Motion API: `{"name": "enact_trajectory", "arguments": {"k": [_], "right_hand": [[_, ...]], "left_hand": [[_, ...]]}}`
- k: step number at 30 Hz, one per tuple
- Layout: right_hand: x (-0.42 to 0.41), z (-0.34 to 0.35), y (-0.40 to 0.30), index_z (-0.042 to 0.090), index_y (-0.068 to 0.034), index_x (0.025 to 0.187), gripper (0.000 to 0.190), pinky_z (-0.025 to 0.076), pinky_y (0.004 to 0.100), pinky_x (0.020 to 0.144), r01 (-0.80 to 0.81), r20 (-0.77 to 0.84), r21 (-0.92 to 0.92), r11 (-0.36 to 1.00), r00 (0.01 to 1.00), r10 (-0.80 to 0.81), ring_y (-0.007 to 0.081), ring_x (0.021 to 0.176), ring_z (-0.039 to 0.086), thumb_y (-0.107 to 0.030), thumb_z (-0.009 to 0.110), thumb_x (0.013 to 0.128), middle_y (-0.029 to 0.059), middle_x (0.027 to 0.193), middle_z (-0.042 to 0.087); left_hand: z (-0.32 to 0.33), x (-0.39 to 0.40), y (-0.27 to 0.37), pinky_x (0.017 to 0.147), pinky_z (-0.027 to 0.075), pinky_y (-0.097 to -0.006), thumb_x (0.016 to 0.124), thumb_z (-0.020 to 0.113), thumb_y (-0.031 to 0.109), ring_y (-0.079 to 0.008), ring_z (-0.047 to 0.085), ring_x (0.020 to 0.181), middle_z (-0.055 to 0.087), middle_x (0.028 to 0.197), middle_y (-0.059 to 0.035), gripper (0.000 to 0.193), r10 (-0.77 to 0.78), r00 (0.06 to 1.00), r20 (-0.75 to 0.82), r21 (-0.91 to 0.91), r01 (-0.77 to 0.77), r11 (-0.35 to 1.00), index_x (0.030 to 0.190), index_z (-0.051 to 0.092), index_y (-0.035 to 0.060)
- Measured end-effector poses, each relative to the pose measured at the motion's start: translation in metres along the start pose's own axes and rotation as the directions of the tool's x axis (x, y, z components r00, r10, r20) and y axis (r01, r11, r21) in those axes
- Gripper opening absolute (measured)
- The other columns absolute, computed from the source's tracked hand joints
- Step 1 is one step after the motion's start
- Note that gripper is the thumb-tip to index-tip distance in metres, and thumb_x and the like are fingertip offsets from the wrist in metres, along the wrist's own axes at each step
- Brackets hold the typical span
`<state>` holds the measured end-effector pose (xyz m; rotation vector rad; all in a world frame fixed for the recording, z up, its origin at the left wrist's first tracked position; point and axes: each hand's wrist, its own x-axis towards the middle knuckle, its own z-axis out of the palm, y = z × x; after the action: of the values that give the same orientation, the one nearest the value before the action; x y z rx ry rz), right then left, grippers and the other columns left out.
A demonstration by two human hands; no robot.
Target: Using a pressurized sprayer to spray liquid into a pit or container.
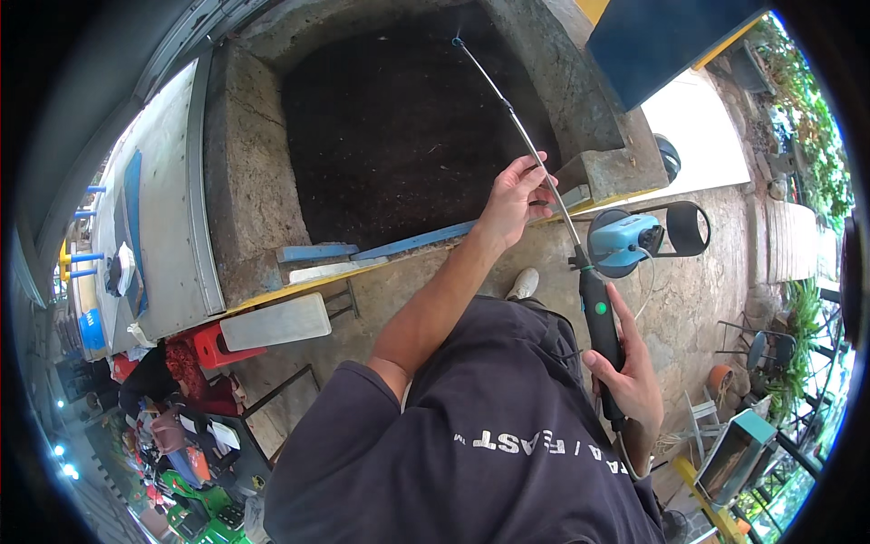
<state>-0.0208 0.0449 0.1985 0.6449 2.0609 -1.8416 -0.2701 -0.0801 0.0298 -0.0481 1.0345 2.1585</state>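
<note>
A thin metal spray wand reaches up and away over a dark soil bed framed by concrete. At its far end is a small blue nozzle with a faint spray in front of it. My left hand is at the middle of the metal shaft, thumb and fingers loosely around it. Lower down, my right hand grips the black handle, which shows a green-lit button. A hose hangs from the handle's lower end. Beyond the handle appears a light-blue sprayer unit with a black strap or frame.
The bed has a concrete rim and blue-painted front strips. A red stool and a white board stand left. Further back, a person sits near a cluttered table. Chairs and a planter box line the right.
</note>
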Motion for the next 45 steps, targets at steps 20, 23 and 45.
{"name": "enact_trajectory", "arguments": {"k": [20, 23, 45], "right_hand": [[0.006, 0.006, -0.013, 0.023, -0.014, 0.166, 0.09, 0.044, 0.0246, 0.055, 0.001, 0.007, -0.04, 0.999, 1.0, -0.001, 0.0073, 0.061, 0.054, -0.011, 0.075, 0.093, 0.0024, 0.084, 0.059], [0.008, 0.007, -0.011, 0.023, -0.014, 0.166, 0.09, 0.044, 0.0239, 0.056, 0.008, 0.005, -0.043, 0.999, 1.0, -0.008, 0.007, 0.062, 0.054, -0.011, 0.075, 0.092, 0.003, 0.086, 0.06], [0.013, 0.012, -0.013, 0.024, -0.014, 0.165, 0.088, 0.044, 0.0236, 0.053, 0.018, -0.011, 0.0, 1.0, 1.0, -0.018, 0.0067, 0.061, 0.054, -0.011, 0.075, 0.093, 0.0034, 0.089, 0.059]], "left_hand": [[-0.006, 0.001, 0.005, 0.064, 0.057, -0.0264, 0.105, 0.061, 0.023, -0.0114, 0.069, 0.079, 0.071, 0.099, -0.003, 0.032, 0.018, 1.0, -0.021, -0.02, -0.018, 1.0, 0.136, 0.058, 0.0137], [-0.009, 0.001, 0.004, 0.065, 0.057, -0.0268, 0.106, 0.061, 0.023, -0.0116, 0.068, 0.079, 0.071, 0.099, -0.0029, 0.032, 0.02, 0.999, -0.024, -0.013, -0.02, 1.0, 0.136, 0.058, 0.0138], [-0.007, 0.01, 0.01, 0.066, 0.055, -0.0277, 0.105, 0.06, 0.02, -0.0116, 0.068, 0.079, 0.071, 0.098, -0.0023, 0.027, -0.01, 0.999, -0.034, -0.024, 0.009, 1.0, 0.132, 0.06, 0.0151]]}}
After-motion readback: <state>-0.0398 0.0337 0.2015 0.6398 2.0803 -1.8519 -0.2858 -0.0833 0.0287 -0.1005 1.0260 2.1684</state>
